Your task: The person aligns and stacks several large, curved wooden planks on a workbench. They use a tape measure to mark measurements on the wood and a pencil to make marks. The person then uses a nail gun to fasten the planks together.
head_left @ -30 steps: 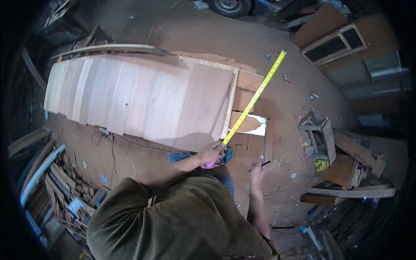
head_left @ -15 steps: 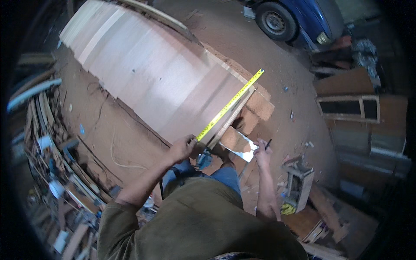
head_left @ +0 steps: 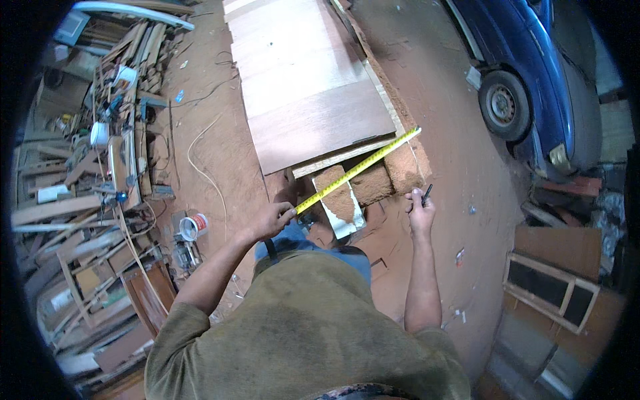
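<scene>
A yellow tape measure point(head_left: 360, 168) is pulled out past the near end of a stack of thin plywood sheets point(head_left: 320, 127). My left hand point(head_left: 275, 219) grips its near end, the fingers wrapped round it. The far tip reaches beyond the stack's right corner. On the right, my right hand point(head_left: 421, 212) is closed around a slim dark pen point(head_left: 427, 193), apart from the tape. Below the tape, a white-edged piece coated in brown dust point(head_left: 342, 228) lies by brown blocks point(head_left: 404, 170) at the stack's end.
A blue car point(head_left: 533, 80) stands at the far right. Wood offcuts point(head_left: 87, 210) pile up along the left, with a white bucket point(head_left: 193, 227) beside them. A wooden frame with dark panels point(head_left: 550, 290) lies at the right. A pale cord point(head_left: 200, 157) runs over the dusty floor.
My view has turned, so the stack sits more upright in it. The tape has come off the sheets toward me. My right hand has moved right, away from the white-edged piece, still with the pen.
</scene>
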Demonstrator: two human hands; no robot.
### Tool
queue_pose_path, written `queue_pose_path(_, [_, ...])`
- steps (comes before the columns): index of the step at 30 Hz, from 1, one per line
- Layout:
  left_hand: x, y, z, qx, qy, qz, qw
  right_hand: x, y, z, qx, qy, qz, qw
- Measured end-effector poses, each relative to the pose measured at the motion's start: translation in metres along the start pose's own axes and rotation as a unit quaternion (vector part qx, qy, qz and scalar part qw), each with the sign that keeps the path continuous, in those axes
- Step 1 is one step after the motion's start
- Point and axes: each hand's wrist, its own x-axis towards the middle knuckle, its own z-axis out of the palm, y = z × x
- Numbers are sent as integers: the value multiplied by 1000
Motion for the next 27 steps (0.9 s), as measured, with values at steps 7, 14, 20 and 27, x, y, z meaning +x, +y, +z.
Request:
queue_pose_path(7, [-13,-39,34,-190,280,-31,941,46,0,11,-94,-101,-14,990])
queue_pose_path(14, [71,-88,6,-390,413,-116,815,123,-21,86,-239,-67,-140,959])
queue_pose_path(20, [121,-116,-21,-465,354,-120,802,149,-33,119,-313,-45,-149,937])
queue_pose_path(27, [120,-108,-27,-471,319,-113,815,162,-25,127,-303,-37,-180,935])
